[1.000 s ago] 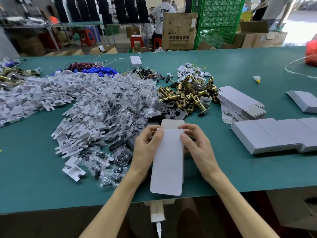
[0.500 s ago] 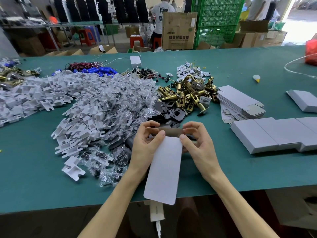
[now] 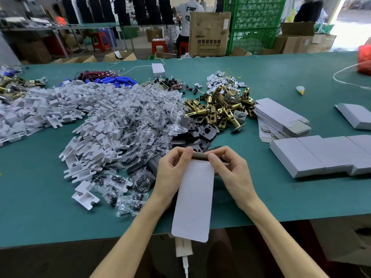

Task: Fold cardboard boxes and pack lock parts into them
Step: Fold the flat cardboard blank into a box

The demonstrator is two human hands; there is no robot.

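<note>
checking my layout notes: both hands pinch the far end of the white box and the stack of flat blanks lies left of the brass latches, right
Not quite. In the head view the stack of flat blanks lies right of the brass latches, not left. The left hand and right hand do both pinch the far end of the white box.

A tall brown carton (image 3: 208, 34) with dark print stands on the floor just beyond the far edge of the green table (image 3: 281, 65). Just beside the carton, on its right, rises a stack of green plastic crates (image 3: 255, 23); on its left a person in a white shirt (image 3: 187, 13), back turned, is near two red stools (image 3: 158, 47). On the table in front of the carton lies a small white block (image 3: 158, 70) with a white cord (image 3: 136, 67), and far to the carton's right sits a red bag (image 3: 364, 59).
</note>
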